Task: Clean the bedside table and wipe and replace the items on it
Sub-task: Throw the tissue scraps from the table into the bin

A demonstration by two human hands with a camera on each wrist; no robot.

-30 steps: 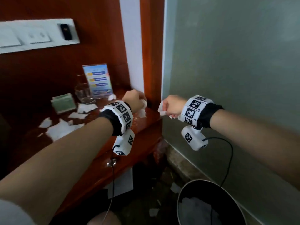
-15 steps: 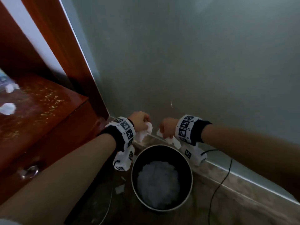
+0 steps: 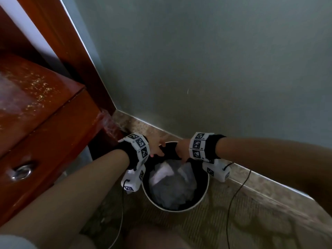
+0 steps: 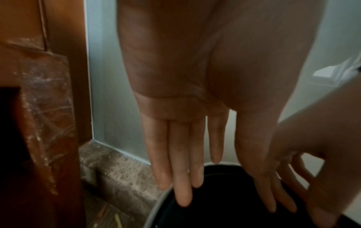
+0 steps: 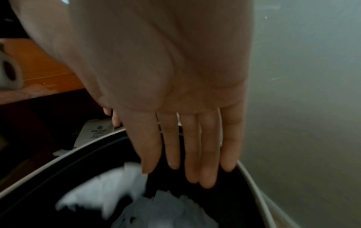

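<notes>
A round black waste bin (image 3: pixel 204 194) stands on the floor against the wall, with crumpled white paper scraps (image 3: pixel 167 178) inside. Both my hands hang over its far rim. My left hand (image 3: pixel 157 150) has straight fingers (image 4: pixel 181 177) pointing down above the bin's rim (image 4: pixel 156 205) and holds nothing. My right hand (image 3: pixel 181 151) is spread flat too, its fingers (image 5: pixel 192 152) empty, and a blurred white scrap (image 5: pixel 109 185) drops below them onto the heap of paper (image 5: pixel 166 211) in the bin (image 5: pixel 252 185). The bedside table's top (image 3: pixel 32 94) shows at the left, speckled with crumbs.
The table's drawer front with a metal ring pull (image 3: pixel 22 172) is at the lower left. A grey-green wall (image 3: pixel 215 69) runs behind the bin. Thin black cables (image 3: pixel 233 194) trail over the patterned floor. A white printed packet (image 5: pixel 95 131) lies beside the bin.
My hands came from the table's edge down to the bin holding white scraps. Both have now opened and the scraps have fallen in. The view swung down to the bin.
</notes>
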